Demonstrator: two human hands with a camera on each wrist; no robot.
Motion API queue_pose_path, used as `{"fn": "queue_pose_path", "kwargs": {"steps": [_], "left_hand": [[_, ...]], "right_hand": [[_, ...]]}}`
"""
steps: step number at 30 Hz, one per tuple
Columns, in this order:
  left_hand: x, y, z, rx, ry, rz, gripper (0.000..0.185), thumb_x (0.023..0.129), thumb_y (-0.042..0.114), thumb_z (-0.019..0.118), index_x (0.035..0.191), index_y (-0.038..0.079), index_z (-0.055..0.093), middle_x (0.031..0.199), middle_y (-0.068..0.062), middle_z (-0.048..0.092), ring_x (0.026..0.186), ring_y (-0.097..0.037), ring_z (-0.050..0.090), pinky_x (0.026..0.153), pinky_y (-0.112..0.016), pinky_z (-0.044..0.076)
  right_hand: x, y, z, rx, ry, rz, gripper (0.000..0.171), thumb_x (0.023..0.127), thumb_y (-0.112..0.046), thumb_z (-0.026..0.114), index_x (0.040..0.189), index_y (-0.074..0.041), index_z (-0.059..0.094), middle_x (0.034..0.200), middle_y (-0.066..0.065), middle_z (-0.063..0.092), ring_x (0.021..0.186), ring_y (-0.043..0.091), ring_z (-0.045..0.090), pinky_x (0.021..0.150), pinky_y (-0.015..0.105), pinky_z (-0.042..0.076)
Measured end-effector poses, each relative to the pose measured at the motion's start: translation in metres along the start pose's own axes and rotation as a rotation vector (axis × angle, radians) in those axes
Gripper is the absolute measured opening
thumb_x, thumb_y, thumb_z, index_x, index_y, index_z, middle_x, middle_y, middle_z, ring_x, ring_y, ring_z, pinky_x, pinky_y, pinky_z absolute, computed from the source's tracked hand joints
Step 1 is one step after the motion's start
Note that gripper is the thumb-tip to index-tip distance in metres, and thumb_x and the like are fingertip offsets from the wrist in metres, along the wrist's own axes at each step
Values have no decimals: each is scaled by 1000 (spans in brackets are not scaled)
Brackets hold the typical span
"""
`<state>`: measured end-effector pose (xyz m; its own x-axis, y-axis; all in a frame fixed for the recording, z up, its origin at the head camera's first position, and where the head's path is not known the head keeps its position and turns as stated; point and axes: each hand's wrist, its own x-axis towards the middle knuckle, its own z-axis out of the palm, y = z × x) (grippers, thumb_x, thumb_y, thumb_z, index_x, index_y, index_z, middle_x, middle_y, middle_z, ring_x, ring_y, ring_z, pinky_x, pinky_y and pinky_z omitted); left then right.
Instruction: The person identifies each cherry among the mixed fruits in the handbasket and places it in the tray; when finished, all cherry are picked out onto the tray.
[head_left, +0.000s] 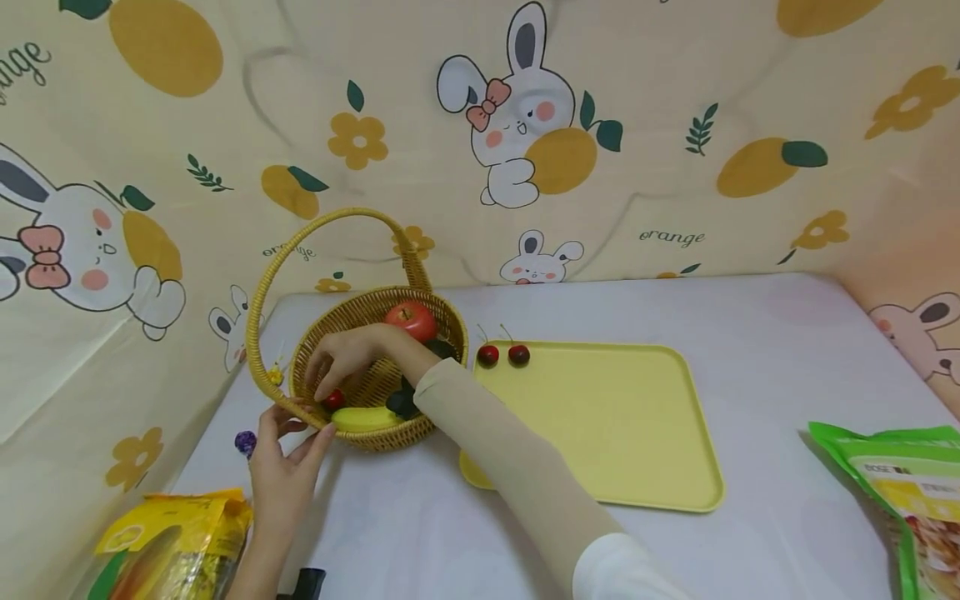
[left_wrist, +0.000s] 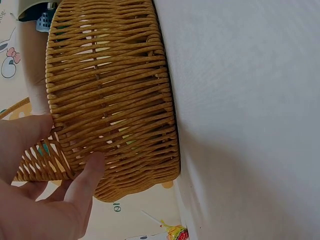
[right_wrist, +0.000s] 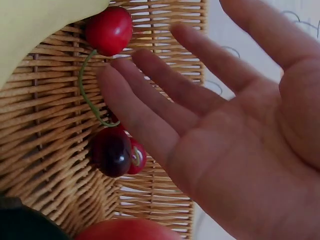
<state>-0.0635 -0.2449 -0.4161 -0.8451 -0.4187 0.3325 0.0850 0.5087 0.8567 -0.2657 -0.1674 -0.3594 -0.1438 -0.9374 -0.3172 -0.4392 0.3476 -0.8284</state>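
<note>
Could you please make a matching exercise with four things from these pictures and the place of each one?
Things:
1. round red apple
2. two dark red cherries
3. green plastic snack bag
4. small purple ball

Places:
A. on the table at its right edge
B. inside the woven wicker basket
C. on the table by the left hand
D. at the back corner of the flat yellow tray

Pairs: 1-B, 2-D, 3-A, 4-C

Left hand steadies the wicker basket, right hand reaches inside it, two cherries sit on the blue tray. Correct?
Nearly. The tray is yellow, not blue, as the head view shows. The rest holds: the left hand touches the wicker basket at its rim, the right hand reaches inside it, and two cherries sit at the tray's far left corner.
</note>
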Motion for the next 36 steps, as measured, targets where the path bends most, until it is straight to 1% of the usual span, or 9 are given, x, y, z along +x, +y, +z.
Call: {"fn": "queue_pose_path", "kwargs": {"steps": [4, 9, 12, 15, 20, 24, 27, 32, 36], "left_hand": [[0, 1, 0, -17, -11, -12, 52, 89, -5, 71, 133, -6, 44, 125, -17, 51, 106, -15, 48, 79, -7, 52], [0, 1, -1, -34, -17, -21, 52, 89, -4, 71, 134, -5, 44, 126, -17, 51, 108, -15, 47, 79, -8, 53], [0, 1, -1, -30, -18, -18, 52, 89, -3, 71, 134, -5, 44, 126, -16, 51, 108, -15, 47, 79, -8, 53], [0, 1, 0, -29, -22, -16, 53, 89, -2, 71, 134, -4, 44, 126, -16, 52, 108, -15, 47, 80, -8, 53], [0, 1, 1, -18, -21, -20, 52, 89, -1, 72, 134, -3, 45, 126, -16, 52, 108, -15, 48, 80, -7, 52], [-1, 2, 0, -17, -17, -22, 52, 89, -1, 72, 133, -3, 46, 125, -16, 52, 107, -15, 48, 79, -8, 52], [-1, 2, 0, -17, -16, -25, 52, 89, -2, 72, 133, -3, 46, 125, -16, 52, 107, -15, 48, 79, -8, 53], [-1, 3, 0, -11, -10, -24, 52, 88, -4, 72, 133, -4, 46, 125, -16, 53, 107, -15, 48, 79, -8, 52], [0, 2, -1, -23, -3, -14, 52, 87, -5, 73, 133, -4, 46, 125, -17, 53, 106, -15, 49, 79, -8, 53]], "right_hand": [[1, 2, 3, 55, -60, 42, 45, 94, -16, 70, 136, -4, 59, 122, 3, 63, 103, 10, 61, 98, 38, 54], [2, 4, 5, 74, -93, 91, 46, 93, -15, 71, 137, -5, 58, 125, 1, 57, 101, 11, 59, 98, 40, 54], [1, 5, 5, 87, -113, 108, 45, 92, -14, 72, 135, -5, 59, 124, 3, 58, 101, 11, 60, 97, 39, 55], [2, 6, 4, 90, -114, 101, 38, 92, -12, 72, 128, -4, 62, 119, 5, 60, 98, 11, 60, 93, 38, 57], [4, 10, 5, 114, -95, 95, 26, 90, -6, 73, 114, -2, 65, 101, 6, 61, 88, 10, 59, 88, 39, 59], [6, 11, 7, 115, -99, 90, 18, 90, -4, 73, 105, -2, 64, 96, 4, 61, 84, 9, 58, 88, 40, 59], [8, 10, 9, 89, -101, 78, 14, 89, -4, 74, 98, -3, 63, 93, 3, 60, 82, 8, 56, 84, 37, 59], [10, 7, 10, 66, -36, 26, 15, 87, 2, 74, 89, -2, 59, 85, 4, 56, 76, 11, 54, 71, 32, 58], [8, 2, 7, 58, 57, -51, 16, 86, 8, 72, 97, 2, 62, 90, 6, 60, 81, 12, 58, 74, 30, 60]]}}
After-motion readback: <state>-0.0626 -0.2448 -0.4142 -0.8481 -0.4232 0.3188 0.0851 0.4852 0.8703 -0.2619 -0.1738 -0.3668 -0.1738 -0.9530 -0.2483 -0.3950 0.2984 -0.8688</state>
